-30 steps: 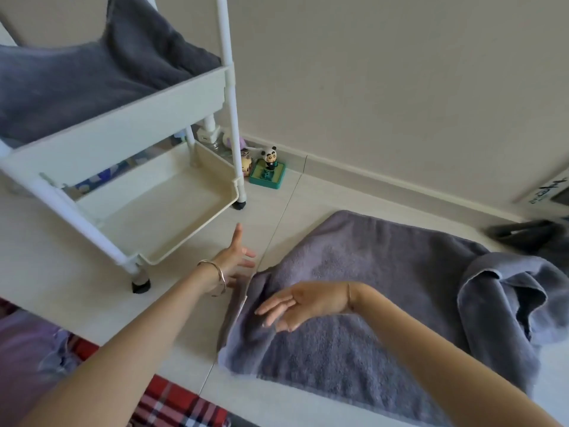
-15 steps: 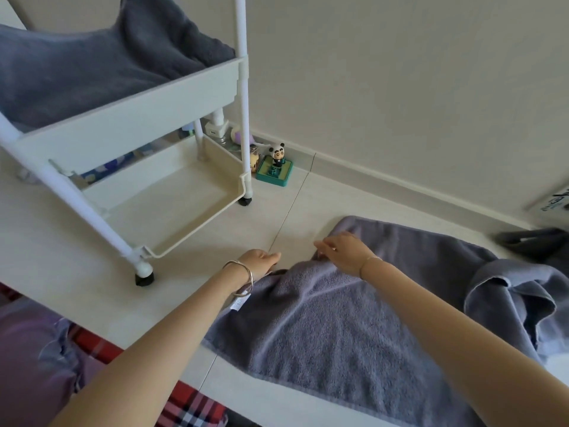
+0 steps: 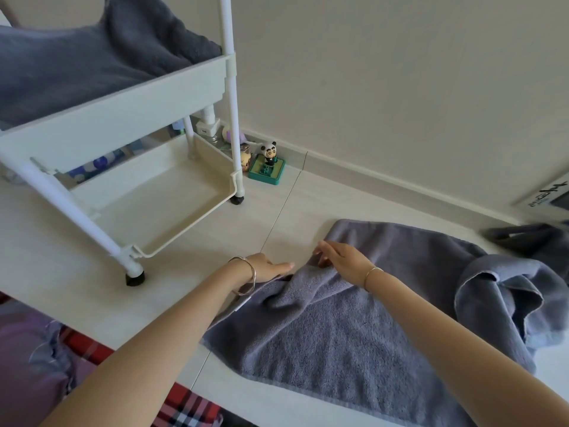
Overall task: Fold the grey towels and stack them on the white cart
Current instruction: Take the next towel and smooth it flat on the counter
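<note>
Head view is showing both arms reaching forward mid-frame: left hand (image 3: 267, 269) and right hand (image 3: 341, 260) are pinching the raised edge of the grey towel (image 3: 338, 328) that is lying on the floor, lower right of the white cart (image 3: 117, 118).

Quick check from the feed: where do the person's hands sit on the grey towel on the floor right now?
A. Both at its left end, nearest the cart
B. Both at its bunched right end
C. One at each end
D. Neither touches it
A: the left hand and right hand both sit at the grey towel's left end, toward the white cart.
</note>
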Demonstrator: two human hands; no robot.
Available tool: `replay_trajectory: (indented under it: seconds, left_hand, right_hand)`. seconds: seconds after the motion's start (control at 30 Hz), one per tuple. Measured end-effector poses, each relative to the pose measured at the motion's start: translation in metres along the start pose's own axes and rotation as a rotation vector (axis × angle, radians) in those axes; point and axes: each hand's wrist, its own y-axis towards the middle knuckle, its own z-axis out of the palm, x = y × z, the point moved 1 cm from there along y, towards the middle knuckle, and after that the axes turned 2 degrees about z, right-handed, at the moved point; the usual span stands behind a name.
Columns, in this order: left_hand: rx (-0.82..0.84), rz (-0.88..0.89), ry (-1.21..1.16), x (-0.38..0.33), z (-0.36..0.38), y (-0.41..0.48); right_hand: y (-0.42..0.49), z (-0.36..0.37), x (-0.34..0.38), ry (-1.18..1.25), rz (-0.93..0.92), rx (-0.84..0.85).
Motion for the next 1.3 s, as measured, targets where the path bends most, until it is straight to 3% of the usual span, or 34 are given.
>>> replay_trajectory:
  seconds: [0.17, 0.27, 0.33, 0.43, 0.53, 0.57, 0.67, 0.73, 0.8, 0.9, 1.03, 1.17, 1.3]
  left_hand:
    - [0.094, -0.048, 0.011, -0.002, 0.009, -0.013]
    - [0.002, 0.071, -0.227, 0.000, 0.010, -0.019]
    - [-0.165, 0.219, -0.367, 0.001, 0.005, -0.024]
    - [-0.561, 0.366, -0.509, 0.003, -0.006, -0.037]
    - [-0.962, 0.283, -0.689, 0.019, -0.019, -0.040]
    - [-1.024, 0.219, -0.718, 0.026, -0.021, -0.036]
    - [-0.931, 0.075, -0.561, 0.042, -0.013, -0.020]
    - [-0.873, 0.038, -0.235, 0.044, 0.003, -0.013]
    - [-0.852, 0.151, 0.066, 0.039, 0.015, -0.012]
    - [-0.664, 0.220, 0.361, 0.035, 0.036, 0.001]
    - [-0.611, 0.174, 0.493, 0.047, 0.058, 0.016]
    - [-0.650, 0.238, 0.541, 0.053, 0.063, 0.020]
    - [-0.664, 0.275, 0.561, 0.052, 0.063, 0.018]
  right_hand:
    - [0.003, 0.002, 0.010, 0.045, 0.025, 0.047]
    - [0.005, 0.000, 0.018, 0.038, 0.017, 0.088]
    - [0.007, 0.000, 0.024, -0.011, 0.010, 0.137]
    - [0.013, 0.002, 0.032, -0.139, 0.010, 0.122]
    - [0.017, 0.003, 0.025, -0.173, 0.045, 0.034]
    - [0.016, 0.003, 0.022, -0.178, 0.072, 0.027]
    - [0.021, 0.004, 0.019, -0.255, 0.102, -0.038]
    - [0.031, 0.003, 0.021, -0.264, 0.073, -0.135]
    - [0.044, -0.001, 0.024, -0.297, 0.031, -0.200]
    - [0.064, -0.008, 0.024, -0.303, 0.030, -0.205]
    - [0.074, -0.001, 0.000, -0.454, 0.085, -0.083]
    - [0.065, -0.005, -0.018, -0.532, 0.083, -0.322]
    - [0.067, -0.017, -0.018, -0.523, 0.069, -0.436]
